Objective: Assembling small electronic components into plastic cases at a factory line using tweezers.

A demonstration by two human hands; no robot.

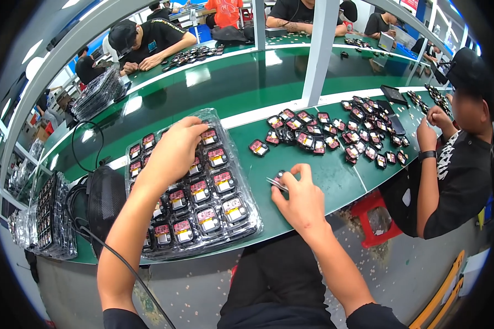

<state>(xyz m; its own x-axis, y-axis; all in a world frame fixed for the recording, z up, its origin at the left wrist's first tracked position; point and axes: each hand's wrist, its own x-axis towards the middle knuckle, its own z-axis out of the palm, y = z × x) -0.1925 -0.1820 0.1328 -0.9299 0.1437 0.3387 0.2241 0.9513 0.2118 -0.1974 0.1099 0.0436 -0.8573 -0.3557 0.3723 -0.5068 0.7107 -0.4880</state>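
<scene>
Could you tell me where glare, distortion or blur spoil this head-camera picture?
In the head view, overhead lamps leave white glare patches on the green table; the clear tray under the left hand glints too. Fisheye bending curves the table's white edge stripe and dark corners vignette the frame. The right hand and loose black modules look sharp.

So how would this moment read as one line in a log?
left hand: reaching into clear tray of small parts | right hand: holds tweezers and small part | green bench
</scene>
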